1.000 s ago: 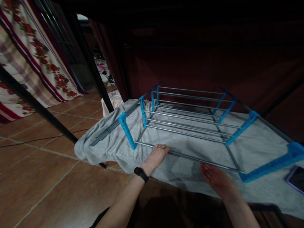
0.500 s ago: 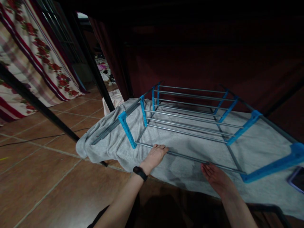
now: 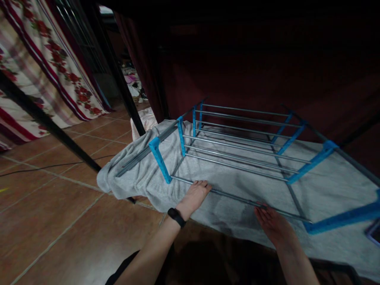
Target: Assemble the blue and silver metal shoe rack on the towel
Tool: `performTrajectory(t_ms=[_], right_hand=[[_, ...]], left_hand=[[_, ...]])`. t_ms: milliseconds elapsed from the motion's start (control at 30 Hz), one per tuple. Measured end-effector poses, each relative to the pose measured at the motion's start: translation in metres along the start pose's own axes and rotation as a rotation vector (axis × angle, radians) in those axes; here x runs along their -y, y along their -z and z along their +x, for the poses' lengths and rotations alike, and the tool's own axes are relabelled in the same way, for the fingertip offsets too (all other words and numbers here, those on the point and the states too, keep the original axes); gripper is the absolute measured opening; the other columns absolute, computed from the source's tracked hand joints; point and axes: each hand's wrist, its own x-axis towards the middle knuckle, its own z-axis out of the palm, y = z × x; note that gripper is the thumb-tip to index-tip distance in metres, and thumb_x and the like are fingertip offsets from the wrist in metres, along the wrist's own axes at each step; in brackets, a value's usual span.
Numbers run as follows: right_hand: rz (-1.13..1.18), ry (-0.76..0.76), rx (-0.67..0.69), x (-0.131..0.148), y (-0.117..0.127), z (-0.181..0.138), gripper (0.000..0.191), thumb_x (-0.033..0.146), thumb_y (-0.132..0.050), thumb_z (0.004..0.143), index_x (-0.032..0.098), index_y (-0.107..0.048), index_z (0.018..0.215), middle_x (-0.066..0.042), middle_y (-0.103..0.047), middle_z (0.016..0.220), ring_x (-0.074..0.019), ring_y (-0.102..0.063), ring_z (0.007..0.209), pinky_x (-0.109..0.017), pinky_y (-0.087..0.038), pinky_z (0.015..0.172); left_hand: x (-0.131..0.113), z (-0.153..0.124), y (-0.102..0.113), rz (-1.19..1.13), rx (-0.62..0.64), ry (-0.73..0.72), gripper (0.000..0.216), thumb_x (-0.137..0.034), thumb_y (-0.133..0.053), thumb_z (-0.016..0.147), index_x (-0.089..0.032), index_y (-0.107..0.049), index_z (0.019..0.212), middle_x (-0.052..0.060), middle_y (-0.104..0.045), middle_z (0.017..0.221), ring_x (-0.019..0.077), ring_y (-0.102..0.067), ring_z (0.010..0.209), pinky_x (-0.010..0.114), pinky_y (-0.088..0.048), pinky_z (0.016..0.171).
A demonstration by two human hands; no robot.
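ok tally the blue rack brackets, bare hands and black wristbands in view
Blue rack brackets: 8
Bare hands: 2 (left hand, right hand)
Black wristband: 1
Total: 11

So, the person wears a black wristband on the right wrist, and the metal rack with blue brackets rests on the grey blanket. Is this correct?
Not quite: the head view shows the black wristband on the wrist of the left hand, not the right. The metal rack with blue brackets does rest on the grey blanket.
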Motion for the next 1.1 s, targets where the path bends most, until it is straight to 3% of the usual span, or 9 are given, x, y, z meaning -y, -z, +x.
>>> performTrajectory(t_ms=[400, 600, 767, 1100], right_hand=[[0.027, 0.0, -0.148, 0.017, -0.004, -0.006, 0.023, 0.002, -0.049, 0.081, 0.02, -0.062, 0.08, -0.002, -0.066, 0.09, -0.0112, -0.066, 0.082, -0.025, -0.061, 0.07], [0.056, -0.018, -0.174, 0.022, -0.005, -0.009, 0.025, 0.002, -0.045, 0.083, 0.02, -0.062, 0.08, -0.002, -0.067, 0.085, -0.011, -0.067, 0.075, -0.024, -0.062, 0.064], [0.07, -0.005, -0.173, 0.022, -0.006, -0.009, 0.025, 0.004, -0.045, 0.086, 0.02, -0.06, 0.075, -0.001, -0.066, 0.081, -0.01, -0.066, 0.073, -0.023, -0.061, 0.064], [0.036, -0.004, -0.154, 0.02, -0.002, -0.006, 0.022, 0.005, -0.048, 0.086, 0.02, -0.061, 0.076, -0.001, -0.066, 0.081, -0.01, -0.066, 0.075, -0.023, -0.061, 0.065]], left_hand=[[-0.005, 0.002, -0.004, 0.06, -0.023, 0.002, 0.028, -0.01, -0.04, 0.093, -0.02, -0.06, 0.109, 0.008, -0.057, 0.11, 0.0208, -0.053, 0.102, 0.035, -0.041, 0.091], [-0.01, 0.001, -0.001, 0.091, 0.028, -0.025, 0.031, -0.009, -0.039, 0.093, -0.02, -0.058, 0.113, 0.007, -0.059, 0.108, 0.0201, -0.053, 0.098, 0.035, -0.04, 0.089], [-0.004, 0.001, 0.007, 0.123, -0.035, 0.0, 0.029, -0.014, -0.037, 0.095, -0.023, -0.056, 0.116, 0.006, -0.058, 0.107, 0.0207, -0.051, 0.101, 0.037, -0.038, 0.09], [0.0, 0.002, -0.001, 0.106, 0.011, 0.015, 0.03, -0.011, -0.039, 0.093, -0.022, -0.059, 0.113, 0.007, -0.061, 0.102, 0.0199, -0.055, 0.096, 0.035, -0.039, 0.086]])
